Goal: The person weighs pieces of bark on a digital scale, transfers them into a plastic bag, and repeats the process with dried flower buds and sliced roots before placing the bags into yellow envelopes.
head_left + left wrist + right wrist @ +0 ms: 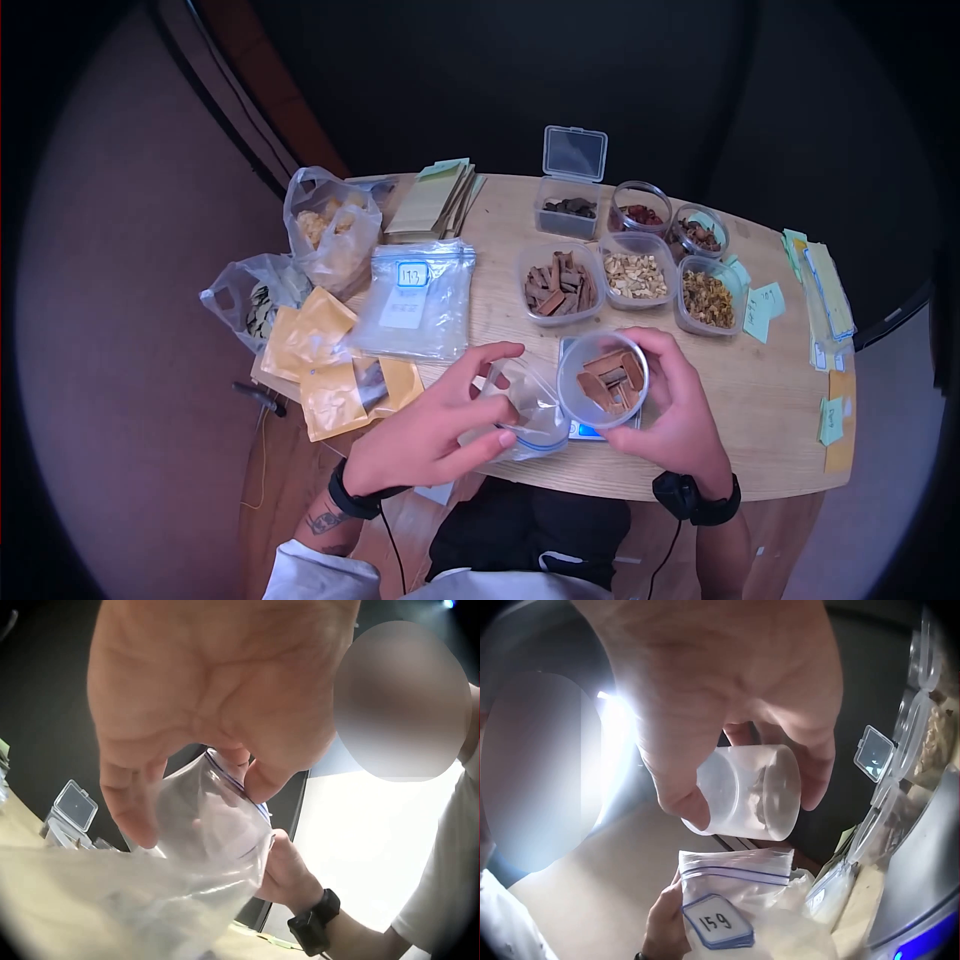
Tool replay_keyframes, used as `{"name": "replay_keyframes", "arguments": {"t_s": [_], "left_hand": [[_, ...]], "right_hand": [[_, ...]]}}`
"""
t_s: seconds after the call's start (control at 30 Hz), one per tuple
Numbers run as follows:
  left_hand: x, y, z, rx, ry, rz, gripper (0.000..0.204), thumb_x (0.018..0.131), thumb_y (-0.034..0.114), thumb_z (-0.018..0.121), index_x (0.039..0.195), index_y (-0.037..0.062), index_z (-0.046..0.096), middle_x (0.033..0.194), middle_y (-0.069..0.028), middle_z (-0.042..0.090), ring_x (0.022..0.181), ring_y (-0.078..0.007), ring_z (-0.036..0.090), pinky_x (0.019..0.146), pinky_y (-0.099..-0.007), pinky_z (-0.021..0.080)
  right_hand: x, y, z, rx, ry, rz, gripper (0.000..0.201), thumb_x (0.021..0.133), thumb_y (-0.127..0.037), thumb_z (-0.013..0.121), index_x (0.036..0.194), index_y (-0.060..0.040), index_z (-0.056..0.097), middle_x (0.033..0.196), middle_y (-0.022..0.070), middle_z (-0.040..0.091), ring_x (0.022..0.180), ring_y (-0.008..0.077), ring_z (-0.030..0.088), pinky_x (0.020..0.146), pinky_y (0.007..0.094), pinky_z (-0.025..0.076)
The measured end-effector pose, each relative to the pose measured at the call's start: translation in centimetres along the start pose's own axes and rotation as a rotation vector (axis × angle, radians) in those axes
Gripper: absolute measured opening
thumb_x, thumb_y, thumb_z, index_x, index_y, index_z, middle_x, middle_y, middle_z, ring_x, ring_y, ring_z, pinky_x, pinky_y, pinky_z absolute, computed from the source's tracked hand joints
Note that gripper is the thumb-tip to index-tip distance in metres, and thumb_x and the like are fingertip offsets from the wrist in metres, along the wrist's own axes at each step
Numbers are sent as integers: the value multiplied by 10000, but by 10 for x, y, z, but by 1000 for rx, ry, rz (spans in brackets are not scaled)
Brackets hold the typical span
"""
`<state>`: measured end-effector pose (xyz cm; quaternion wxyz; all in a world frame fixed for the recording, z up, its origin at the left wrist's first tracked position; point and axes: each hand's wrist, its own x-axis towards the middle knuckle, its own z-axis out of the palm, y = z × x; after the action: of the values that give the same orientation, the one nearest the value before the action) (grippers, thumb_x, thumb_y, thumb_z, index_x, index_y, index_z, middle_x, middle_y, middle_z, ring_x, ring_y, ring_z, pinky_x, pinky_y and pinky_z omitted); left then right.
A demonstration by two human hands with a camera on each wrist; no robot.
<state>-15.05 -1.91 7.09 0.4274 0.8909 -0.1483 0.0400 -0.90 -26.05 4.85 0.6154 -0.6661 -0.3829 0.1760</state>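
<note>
My right hand (pixel 685 405) grips a round clear plastic cup (pixel 739 791) tilted toward the left, with brown bark pieces (pixel 612 380) inside. In my left hand (pixel 440 420) is a clear zip bag (pixel 540 410), its mouth spread by the fingers, close to the cup's left side. In the left wrist view the thumb pinches the bag's zip edge (pixel 232 776). The right wrist view shows a label (pixel 718 921) reading 159 on the bag, below the cup. A scale (pixel 585 430) lies partly hidden under the cup and bag.
Beyond my hands stand several clear tubs, one with bark pieces (pixel 560 285), others with dried material. At left lie stacked zip bags (pixel 415 300), yellow packets (pixel 325 390) and plastic bags (pixel 335 225). Paper envelopes (pixel 435 200) sit at the back; labelled packets (pixel 828 300) lie at the right edge.
</note>
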Motion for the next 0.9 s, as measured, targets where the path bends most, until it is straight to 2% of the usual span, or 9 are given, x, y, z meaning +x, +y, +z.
{"name": "replay_keyframes", "arguments": {"t_s": [0.13,0.23,0.33,0.43,0.53,0.73,0.83,0.9], "left_hand": [[1,14,5,143,22,61,120,903,183,653,930,69,627,1458,-306,330,1214,-444,450,991,-465,416],[0,15,10,197,54,100,118,879,176,678,940,84,636,1474,-301,322,1183,-440,462,981,-468,419],[-4,15,16,161,106,78,122,862,162,699,944,92,642,1487,-295,309,1182,-435,465,970,-468,426],[-5,11,20,182,141,120,133,847,146,717,953,92,658,1495,-291,303,1179,-425,471,942,-455,448],[-11,3,27,156,219,113,147,833,126,729,969,93,683,1507,-283,292,1190,-406,476,921,-445,474],[-27,-1,32,86,305,55,208,806,51,734,1011,79,714,1518,-272,279,1292,-406,440,1024,-484,465],[-34,-6,36,12,334,46,128,811,51,735,908,39,653,1515,-297,284,1391,-442,356,1107,-514,371],[-36,-10,35,55,358,81,136,806,28,725,932,33,674,1503,-285,297,1366,-433,392,1081,-502,417]], "right_hand": [[4,-20,2,-208,-41,-123,698,616,-47,787,1276,-54,561,1203,120,593,1121,256,602,939,360,499],[8,-35,2,-332,-103,-172,700,616,-34,761,1289,-68,571,1206,131,588,1116,305,579,941,381,497],[13,-40,1,-421,-175,-228,703,630,-31,744,1310,-83,572,1217,123,587,1104,317,546,941,393,495],[21,-44,5,-530,-227,-356,711,590,-47,757,1281,-44,588,1183,131,614,1077,305,558,940,373,475],[27,-59,13,-449,-267,-224,674,653,-39,723,1307,-49,558,1185,124,605,1105,318,507,907,398,500],[39,-63,19,-524,-407,-260,596,666,-70,731,1238,-12,570,1130,129,607,1097,328,501,896,413,496],[41,-56,23,-505,-397,-306,558,674,-80,732,1207,-12,580,1103,131,602,1081,329,502,896,412,490],[43,-56,25,-475,-389,-303,540,674,-84,729,1190,-13,588,1098,130,599,1073,326,504,900,407,487]]}}
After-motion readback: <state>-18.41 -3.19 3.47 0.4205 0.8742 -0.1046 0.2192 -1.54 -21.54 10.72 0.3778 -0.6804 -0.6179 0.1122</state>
